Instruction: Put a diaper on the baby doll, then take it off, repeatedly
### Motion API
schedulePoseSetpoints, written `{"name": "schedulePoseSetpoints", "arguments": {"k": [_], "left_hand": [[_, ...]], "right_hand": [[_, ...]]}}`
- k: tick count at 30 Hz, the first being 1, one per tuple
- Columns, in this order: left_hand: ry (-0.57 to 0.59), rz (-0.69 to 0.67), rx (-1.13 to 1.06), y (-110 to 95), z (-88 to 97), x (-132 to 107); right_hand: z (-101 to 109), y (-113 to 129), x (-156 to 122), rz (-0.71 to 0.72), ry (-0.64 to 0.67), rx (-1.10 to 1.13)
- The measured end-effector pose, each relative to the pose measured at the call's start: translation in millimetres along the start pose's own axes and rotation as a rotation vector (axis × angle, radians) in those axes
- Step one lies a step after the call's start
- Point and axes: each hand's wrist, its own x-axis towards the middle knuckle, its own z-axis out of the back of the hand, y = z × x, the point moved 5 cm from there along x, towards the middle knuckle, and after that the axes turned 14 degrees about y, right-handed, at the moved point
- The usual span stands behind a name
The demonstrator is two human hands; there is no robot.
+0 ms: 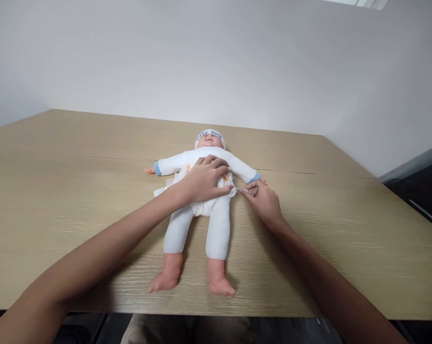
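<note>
A baby doll [216,224] in a white suit and a white cap lies on its back on the wooden table [76,191], feet toward me. A white diaper [205,206] is wrapped about its hips. My left hand [203,180] lies flat on the doll's belly, fingers spread, pressing the diaper front down. My right hand [261,200] is beside the doll's waist, fingers pinched on a small white diaper tab [242,191].
A plain grey wall [216,62] stands right behind the table's far edge. A dark surface [420,191] lies past the table's right side. My knees show under the near edge.
</note>
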Motion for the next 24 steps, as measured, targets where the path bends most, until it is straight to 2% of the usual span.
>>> {"name": "schedulePoseSetpoints", "arguments": {"k": [7, 12, 15, 20, 24], "left_hand": [[-0.021, 0.199, 0.029, 7, 1.6, -4], [-0.032, 0.219, 0.046, 5, 2.2, -5], [-0.034, 0.234, 0.037, 3, 2.6, -5], [-0.052, 0.236, 0.032, 2, 2.3, -3], [-0.071, 0.227, 0.044, 1, 1.1, -2]], "right_hand": [[-2, -2, 4, -0.063, 0.113, 0.112], [-4, -3, 3, -0.007, 0.158, 0.224], [4, 1, 1, 0.063, 0.192, 0.338], [29, 20, 3, 0.123, 0.232, 0.468], [33, 51, 16, 0.16, 0.313, 0.546]]}}
